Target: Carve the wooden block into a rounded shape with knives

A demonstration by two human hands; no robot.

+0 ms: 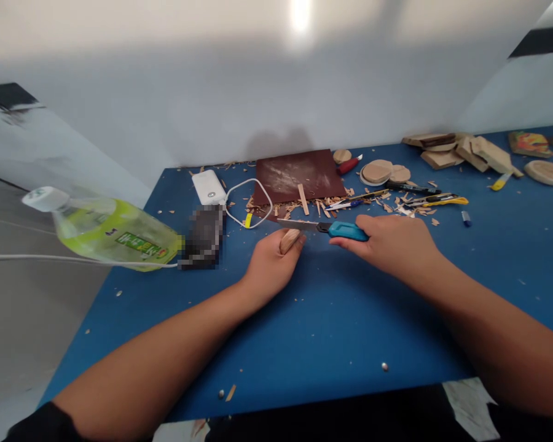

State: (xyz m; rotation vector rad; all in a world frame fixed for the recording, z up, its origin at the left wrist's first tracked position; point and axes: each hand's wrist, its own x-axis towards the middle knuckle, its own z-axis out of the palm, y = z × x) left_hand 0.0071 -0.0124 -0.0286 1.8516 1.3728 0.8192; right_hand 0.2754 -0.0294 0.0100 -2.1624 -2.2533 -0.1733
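Observation:
A small piece of wood (290, 240) is gripped in my left hand (273, 265), its pale face showing above the curled fingers. My right hand (394, 244) is wrapped around the blue handle of a utility knife (348, 231). The knife's thin blade points left and lies just above and behind the wood; whether it touches cannot be made out. Beyond both hands are scattered wood shavings (322, 209) and a brown sheet (299, 175) with pale dust on it.
At left a plastic bottle (120, 233) stands by a pixelated dark object (203, 236) and a white power bank (209, 187) with a looped cable. Behind my right hand lie a red-handled carving knife (349, 164), a yellow cutter (442, 200), a black marker (415, 187) and wood blocks (491, 153).

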